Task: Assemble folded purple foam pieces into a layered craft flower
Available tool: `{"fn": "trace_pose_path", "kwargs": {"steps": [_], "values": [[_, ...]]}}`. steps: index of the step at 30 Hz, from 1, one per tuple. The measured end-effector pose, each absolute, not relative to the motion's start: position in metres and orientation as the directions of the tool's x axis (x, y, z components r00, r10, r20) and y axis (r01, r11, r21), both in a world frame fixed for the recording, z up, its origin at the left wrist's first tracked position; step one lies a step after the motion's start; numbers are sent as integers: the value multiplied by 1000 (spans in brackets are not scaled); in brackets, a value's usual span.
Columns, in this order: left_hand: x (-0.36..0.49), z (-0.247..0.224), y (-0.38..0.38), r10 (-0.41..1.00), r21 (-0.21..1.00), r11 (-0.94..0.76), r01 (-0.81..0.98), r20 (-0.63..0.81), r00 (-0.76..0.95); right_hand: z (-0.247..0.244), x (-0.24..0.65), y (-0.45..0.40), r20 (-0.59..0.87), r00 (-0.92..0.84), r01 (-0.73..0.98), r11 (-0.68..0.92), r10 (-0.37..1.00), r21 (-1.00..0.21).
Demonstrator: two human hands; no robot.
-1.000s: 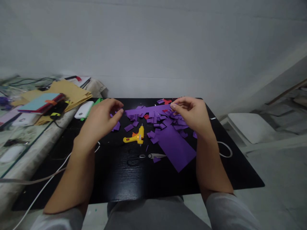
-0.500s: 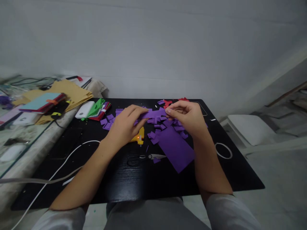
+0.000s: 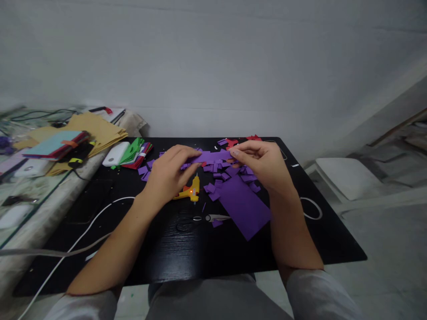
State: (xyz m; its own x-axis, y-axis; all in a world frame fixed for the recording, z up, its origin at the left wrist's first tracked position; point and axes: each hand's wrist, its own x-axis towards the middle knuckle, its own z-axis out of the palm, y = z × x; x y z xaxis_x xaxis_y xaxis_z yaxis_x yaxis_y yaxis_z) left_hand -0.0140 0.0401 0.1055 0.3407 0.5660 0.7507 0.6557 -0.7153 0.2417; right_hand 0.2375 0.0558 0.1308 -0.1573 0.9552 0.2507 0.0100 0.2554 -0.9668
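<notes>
a purple paper strip [image 3: 213, 157] is held stretched between two hands, over the far middle of the black table [image 3: 187, 262], in front of a litter of purple scraps [image 3: 218, 168]. its left end is clamped between thumb and fingers of the left hand [image 3: 170, 172]; its right end is pinched by the thumb and fingertips of the right hand [image 3: 262, 162]. how much of each end is covered by the fingers cannot be told.

the strip is judged to be very light, thin and bendable, likely paper or thin card, not notably slippery but easily creased or torn if pulled hard. it is best taken by its two short ends, with a soft pinch, so that the middle is left flat.

its long axis is laid from left to right, roughly in line with the table's far edge, the right end seen slightly higher. the yellow glue gun [image 3: 194, 190] is left nearer the body, just beside the left hand, and a larger purple sheet [image 3: 245, 206] is set slantwise near the right forearm.
</notes>
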Motion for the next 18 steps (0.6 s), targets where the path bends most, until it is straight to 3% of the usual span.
{"fn": "trace_pose_path", "kwargs": {"steps": [4,9,18], "values": [[-11,109,37,680,454,-656,603,702,211,129,235,56,241,-260,-71,231,935,-970],[-6,106,36,824,744,-561,364,545,155,114,212,58,249,-400,-174,194,882,-966],[-5,110,36,871,828,-489,276,447,202,103,192,55,255,-273,-169,214,928,-962]]}}
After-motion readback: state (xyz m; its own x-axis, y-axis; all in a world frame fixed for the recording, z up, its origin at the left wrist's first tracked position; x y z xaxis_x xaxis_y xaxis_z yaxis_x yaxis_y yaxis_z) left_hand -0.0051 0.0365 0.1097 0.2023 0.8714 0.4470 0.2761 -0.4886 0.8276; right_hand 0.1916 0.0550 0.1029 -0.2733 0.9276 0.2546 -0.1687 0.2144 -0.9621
